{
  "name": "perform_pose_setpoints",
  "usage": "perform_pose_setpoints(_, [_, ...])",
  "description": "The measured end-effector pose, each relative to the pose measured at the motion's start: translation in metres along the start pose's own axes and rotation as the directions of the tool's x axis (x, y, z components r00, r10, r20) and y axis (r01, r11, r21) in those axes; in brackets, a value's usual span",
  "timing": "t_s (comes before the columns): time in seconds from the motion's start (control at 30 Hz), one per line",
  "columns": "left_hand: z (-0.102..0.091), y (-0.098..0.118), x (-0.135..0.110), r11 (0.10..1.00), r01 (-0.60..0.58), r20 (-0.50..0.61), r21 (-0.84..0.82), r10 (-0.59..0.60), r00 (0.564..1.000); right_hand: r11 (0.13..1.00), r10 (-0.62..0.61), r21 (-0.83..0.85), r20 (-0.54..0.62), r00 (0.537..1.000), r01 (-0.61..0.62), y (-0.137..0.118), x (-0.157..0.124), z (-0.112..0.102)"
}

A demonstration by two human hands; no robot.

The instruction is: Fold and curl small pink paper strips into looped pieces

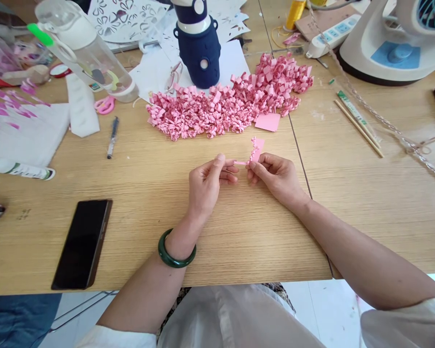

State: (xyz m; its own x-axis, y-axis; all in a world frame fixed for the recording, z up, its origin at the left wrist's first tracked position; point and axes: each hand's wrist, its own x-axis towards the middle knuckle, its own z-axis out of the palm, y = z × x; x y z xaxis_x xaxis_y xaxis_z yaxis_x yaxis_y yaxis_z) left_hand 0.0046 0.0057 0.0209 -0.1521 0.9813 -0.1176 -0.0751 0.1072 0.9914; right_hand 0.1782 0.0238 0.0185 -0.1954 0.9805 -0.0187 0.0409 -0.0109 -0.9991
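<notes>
Between thumb and fingertips my right hand pinches a small pink paper piece whose left edge is cut into curled strips. One thin strip of it stretches out to the left, its end pinched by my left hand. Both hands are closed and held low over the table, with a green bangle on the left wrist. Beyond them lies a long heap of curled pink paper strips. A flat pink paper square rests at the heap's front right.
A dark blue bottle stands behind the heap. To the left are a clear bottle, pink scissors, a pen and a phone. Wooden sticks, a twisted cord, a power strip and a fan occupy the right.
</notes>
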Motion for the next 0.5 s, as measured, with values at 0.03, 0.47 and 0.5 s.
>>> perform_pose_setpoints(0.03, [0.0002, 0.001, -0.0003, 1.0, 0.004, -0.012, -0.001, -0.004, 1.0, 1.0, 0.002, 0.005, 0.001, 1.0, -0.002, -0.0001, 0.0, 0.0])
perform_pose_setpoints(0.47, [-0.0018, -0.0028, -0.0003, 0.967, -0.165, 0.023, 0.193, 0.164, 0.986, 1.0, 0.007, -0.001, 0.041, 0.999, -0.007, 0.0023, 0.0014, -0.0006])
perform_pose_setpoints(0.5, [-0.0021, -0.0036, 0.0002, 0.968, -0.164, 0.028, 0.189, 0.161, 0.986, 1.0, 0.007, 0.0, 0.041, 0.999, -0.007, 0.0021, 0.0014, -0.0008])
